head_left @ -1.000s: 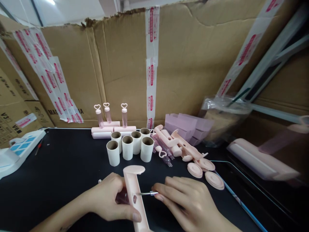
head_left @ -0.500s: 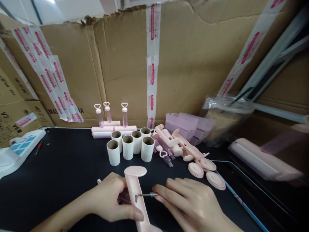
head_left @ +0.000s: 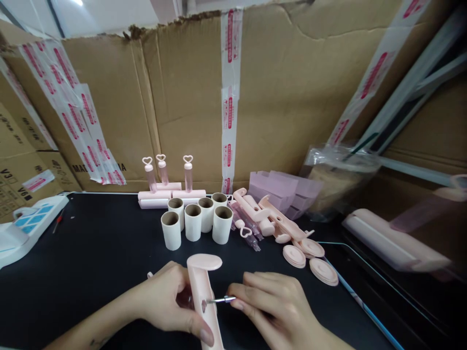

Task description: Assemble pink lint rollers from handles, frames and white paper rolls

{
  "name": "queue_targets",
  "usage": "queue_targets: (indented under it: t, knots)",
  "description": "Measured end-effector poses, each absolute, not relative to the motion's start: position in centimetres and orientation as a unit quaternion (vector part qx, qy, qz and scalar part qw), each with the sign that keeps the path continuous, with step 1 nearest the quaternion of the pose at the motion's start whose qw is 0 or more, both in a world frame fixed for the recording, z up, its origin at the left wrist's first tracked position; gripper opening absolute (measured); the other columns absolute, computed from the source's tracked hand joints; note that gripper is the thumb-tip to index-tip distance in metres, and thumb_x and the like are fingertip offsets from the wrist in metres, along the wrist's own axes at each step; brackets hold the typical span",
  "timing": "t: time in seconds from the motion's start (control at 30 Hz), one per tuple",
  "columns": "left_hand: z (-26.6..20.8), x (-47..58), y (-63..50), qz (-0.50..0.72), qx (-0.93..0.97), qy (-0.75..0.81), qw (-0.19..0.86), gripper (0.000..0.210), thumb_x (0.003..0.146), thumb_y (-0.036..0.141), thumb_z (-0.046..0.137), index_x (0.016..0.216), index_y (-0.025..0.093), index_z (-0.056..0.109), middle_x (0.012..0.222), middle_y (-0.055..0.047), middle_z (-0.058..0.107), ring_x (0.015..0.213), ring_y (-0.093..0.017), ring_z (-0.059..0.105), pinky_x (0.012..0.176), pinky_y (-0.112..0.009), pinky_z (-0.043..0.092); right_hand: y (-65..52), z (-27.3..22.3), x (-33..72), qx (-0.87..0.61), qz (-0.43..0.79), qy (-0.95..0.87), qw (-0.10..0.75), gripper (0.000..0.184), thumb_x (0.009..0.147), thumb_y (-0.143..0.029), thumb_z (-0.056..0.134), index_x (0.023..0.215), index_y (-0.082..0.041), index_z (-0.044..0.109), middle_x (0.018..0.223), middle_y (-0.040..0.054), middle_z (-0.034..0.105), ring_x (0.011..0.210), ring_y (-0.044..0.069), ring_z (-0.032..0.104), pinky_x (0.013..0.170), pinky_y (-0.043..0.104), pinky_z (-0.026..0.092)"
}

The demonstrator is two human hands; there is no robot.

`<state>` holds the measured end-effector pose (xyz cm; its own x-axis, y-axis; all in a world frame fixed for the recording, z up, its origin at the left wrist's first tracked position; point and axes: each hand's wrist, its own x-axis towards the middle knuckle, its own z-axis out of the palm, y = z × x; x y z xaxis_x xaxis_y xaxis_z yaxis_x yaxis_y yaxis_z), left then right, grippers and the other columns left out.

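Left hand (head_left: 166, 301), grip around pink holder (head_left: 200, 283), right hand (head_left: 279, 306), grip pinching metal tool (head_left: 228, 299), tip (head_left: 209, 302) apparently at hole (head_left: 204, 306)

A single head-worn view looks forward and down, close above the hands (head_left: 275, 304), toward upright cardboard (head_left: 292, 97)

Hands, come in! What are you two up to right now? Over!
Left hand gripping a pink part. Right hand pinching a thin silver tool at the part's hole. White tubes stand beyond, apart from both hands.
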<state>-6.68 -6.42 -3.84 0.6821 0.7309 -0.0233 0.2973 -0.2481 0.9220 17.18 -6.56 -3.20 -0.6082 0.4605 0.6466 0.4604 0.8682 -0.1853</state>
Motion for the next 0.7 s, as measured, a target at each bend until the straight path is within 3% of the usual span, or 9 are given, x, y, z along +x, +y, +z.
queue_targets:
  t: [0.13, 0.43, 0.7]
  knots:
    - [-4.17, -6.74, -6.34, 0.22, 0.735, 0.326, 0.553, 0.048, 0.056, 0.051, 0.079, 0.079, 0.012, 0.061, 0.066, 0.001, 0.055, 0.059, -0.01, 0.045, 0.056, -0.02, 0.039, -6.64, -3.18, 16.95, -0.257, 0.014, -0.894, 0.366, 0.025, 0.092, -0.022, 0.044, 0.083, -0.017, 0.067, 0.055, 0.0002, 0.059, 0.045, 0.011, 0.049, 0.046, 0.025, 0.031]
    - [-4.19, -6.89, -6.22, 0.212, 0.73, 0.316, 0.567, 0.049, 0.056, 0.053, 0.078, 0.078, 0.013, 0.06, 0.067, 0.002, 0.052, 0.06, -0.01, 0.043, 0.055, -0.019, 0.037, -6.87, -3.69, 16.73, -0.268, 0.048, -0.888, 0.37, 0.026, 0.092, -0.023, 0.044, 0.082, -0.017, 0.067, 0.054, 0.0008, 0.06, 0.046, 0.012, 0.052, 0.046, 0.024, 0.034]
    - [-3.75, -6.67, -6.31, 0.219, 0.765, 0.351, 0.494, 0.05, 0.062, 0.058, 0.072, 0.081, 0.013, 0.059, 0.066, 0.002, 0.052, 0.059, -0.01, 0.045, 0.056, -0.02, 0.039, -6.71, -3.67, 16.7, -0.275, 0.07, -0.888, 0.361, 0.024, 0.091, -0.022, 0.044, 0.083, -0.017, 0.067, 0.055, 0.0003, 0.06, 0.046, 0.011, 0.051, 0.045, 0.023, 0.033]
